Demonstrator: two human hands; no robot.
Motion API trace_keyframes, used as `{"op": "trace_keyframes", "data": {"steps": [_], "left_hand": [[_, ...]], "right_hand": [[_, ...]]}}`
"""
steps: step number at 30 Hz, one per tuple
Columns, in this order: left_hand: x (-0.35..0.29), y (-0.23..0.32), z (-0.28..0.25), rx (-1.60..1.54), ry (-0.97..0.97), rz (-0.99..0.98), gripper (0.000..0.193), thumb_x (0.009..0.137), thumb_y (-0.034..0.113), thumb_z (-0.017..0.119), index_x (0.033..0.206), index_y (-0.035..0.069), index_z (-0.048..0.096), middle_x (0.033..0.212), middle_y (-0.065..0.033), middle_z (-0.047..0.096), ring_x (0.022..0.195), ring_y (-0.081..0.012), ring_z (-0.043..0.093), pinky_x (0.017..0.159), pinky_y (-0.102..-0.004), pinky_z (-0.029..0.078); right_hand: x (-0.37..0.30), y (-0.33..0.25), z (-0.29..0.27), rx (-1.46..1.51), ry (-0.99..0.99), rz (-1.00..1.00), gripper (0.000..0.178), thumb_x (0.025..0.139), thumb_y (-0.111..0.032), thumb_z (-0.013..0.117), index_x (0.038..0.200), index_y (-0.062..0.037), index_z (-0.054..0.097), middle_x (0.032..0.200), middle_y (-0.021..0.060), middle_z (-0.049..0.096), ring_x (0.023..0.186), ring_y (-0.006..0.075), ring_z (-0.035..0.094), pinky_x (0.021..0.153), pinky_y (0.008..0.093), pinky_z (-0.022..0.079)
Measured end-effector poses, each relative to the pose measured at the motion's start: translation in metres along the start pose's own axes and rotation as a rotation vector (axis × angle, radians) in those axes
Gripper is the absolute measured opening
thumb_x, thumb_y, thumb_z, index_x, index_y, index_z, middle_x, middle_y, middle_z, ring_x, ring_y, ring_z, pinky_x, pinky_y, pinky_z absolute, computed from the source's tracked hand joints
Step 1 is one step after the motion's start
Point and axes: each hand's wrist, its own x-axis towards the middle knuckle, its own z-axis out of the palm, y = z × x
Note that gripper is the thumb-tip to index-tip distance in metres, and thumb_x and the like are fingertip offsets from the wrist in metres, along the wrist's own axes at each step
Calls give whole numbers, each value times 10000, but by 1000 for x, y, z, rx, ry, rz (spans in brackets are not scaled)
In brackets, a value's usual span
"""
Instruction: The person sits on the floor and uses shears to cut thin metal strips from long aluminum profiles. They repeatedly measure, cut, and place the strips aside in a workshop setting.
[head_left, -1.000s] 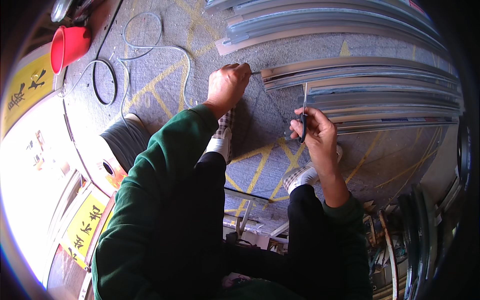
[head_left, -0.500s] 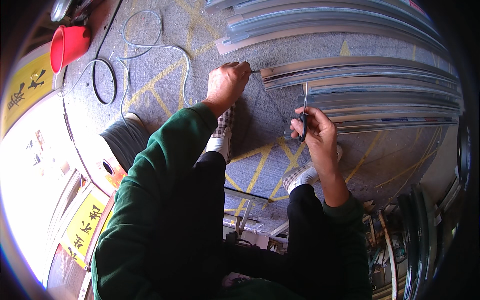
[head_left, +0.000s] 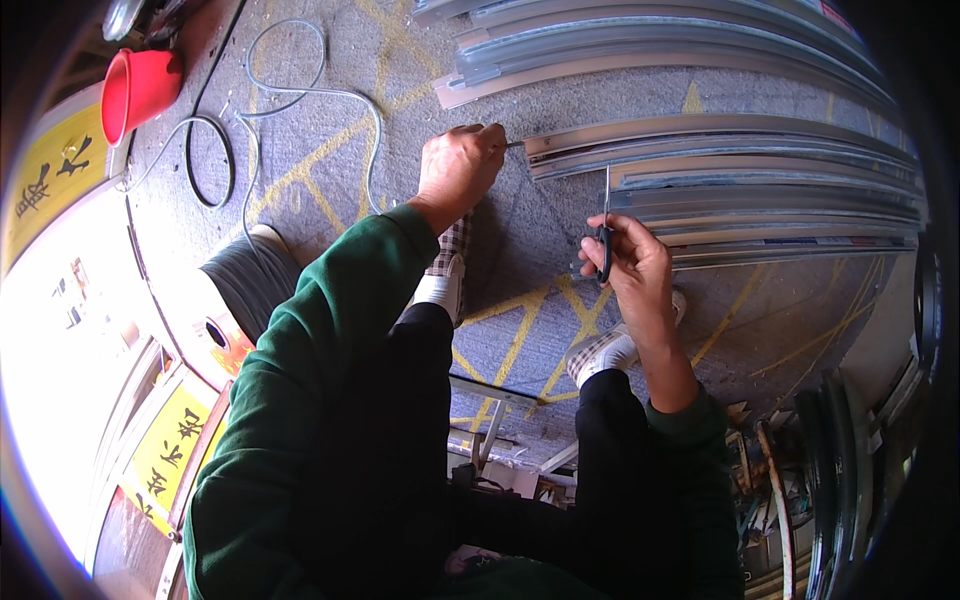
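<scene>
Workshop, by look of it. Concrete floor marked with yellow painted lines. Long metal profiles stacked on it, one to three o'clock. Large spool at nine, its grey cord looping loose toward eleven. Red bucket at ten. Four o'clock: long dark strips beside jumbled scraps.

the scissors have tipped slightly left.

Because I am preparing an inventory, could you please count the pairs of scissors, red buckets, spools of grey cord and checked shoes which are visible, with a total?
Scissors: 1
Red bucket: 1
Cord spool: 1
Checked shoes: 2
Total: 5
</scene>
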Motion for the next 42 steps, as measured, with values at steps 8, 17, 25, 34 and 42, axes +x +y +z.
{"op": "trace_keyframes", "data": {"steps": [8,17,25,34,42], "left_hand": [[0,2,-2,-9,25,19,81,855,212,702,886,137,694,792,-48,698,741,-257,688,656,-375,542],[1,2,2,-23,41,68,72,852,198,702,887,135,701,788,-33,696,734,-243,690,637,-368,541],[4,5,4,-1,38,101,59,846,179,695,860,124,677,785,-41,686,734,-254,682,633,-379,537],[7,8,6,29,60,130,62,839,178,703,858,129,670,771,-36,689,734,-256,685,634,-379,539],[-2,5,0,-2,76,84,78,813,192,722,862,145,683,777,-35,697,733,-240,682,642,-387,539]], "right_hand": [[4,5,0,-6,-74,66,241,933,-148,689,1152,-57,645,822,12,693,694,60,643,537,190,424],[5,8,0,-30,-100,119,259,936,-171,690,1158,-47,638,821,14,691,693,62,637,541,194,423],[5,6,0,-59,-116,122,264,944,-184,679,1160,-38,635,830,21,690,701,69,637,547,197,424],[37,1,3,53,-260,136,317,979,-319,627,1088,-22,645,832,45,673,680,77,614,548,203,423],[66,7,16,120,-341,175,392,967,-392,629,1046,-8,658,812,52,667,653,76,609,531,201,419]]}}
